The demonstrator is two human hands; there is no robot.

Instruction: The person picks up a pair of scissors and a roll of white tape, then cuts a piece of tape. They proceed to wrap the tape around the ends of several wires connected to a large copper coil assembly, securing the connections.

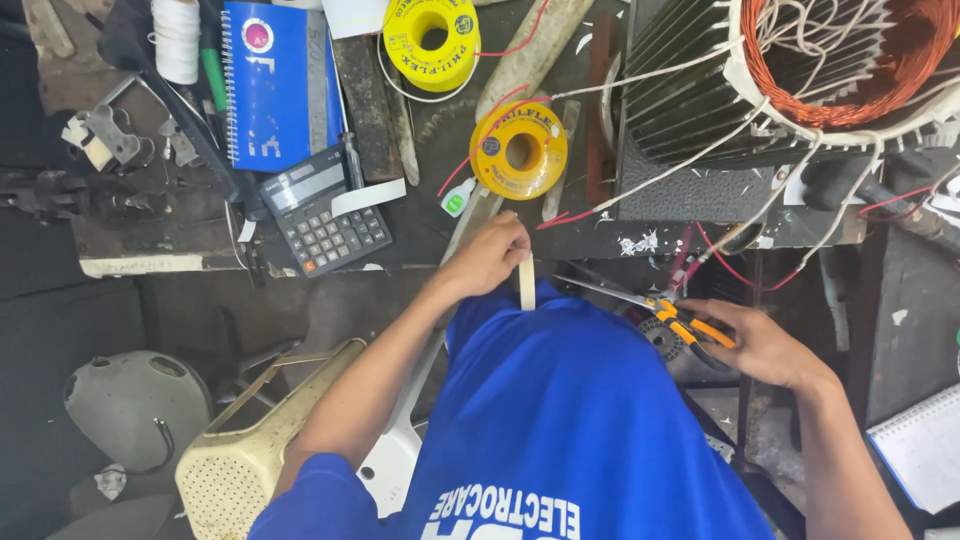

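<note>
My left hand (pixel 488 252) pinches a narrow pale strip (pixel 526 282) that hangs down over my blue shirt, just below the workbench edge. My right hand (pixel 762 345) grips a pair of scissors with orange and black handles (pixel 690 325); their blades (pixel 605 290) point left toward the strip but stay apart from it. On the bench above stand two yellow tape rolls (pixel 518 148) (pixel 432 40). At the top right sits a motor stator with copper windings (pixel 850 60) and loose white and red leads.
A grey calculator (pixel 325 215) and a blue spiral notebook (pixel 280 80) lie on the dark workbench (pixel 420 230) to the left. A white thread spool (pixel 177 38) stands at the top left. Below left are a cream fan casing (pixel 240 450) and a grey dome cover (pixel 130 400). Another notebook (pixel 925 445) lies at right.
</note>
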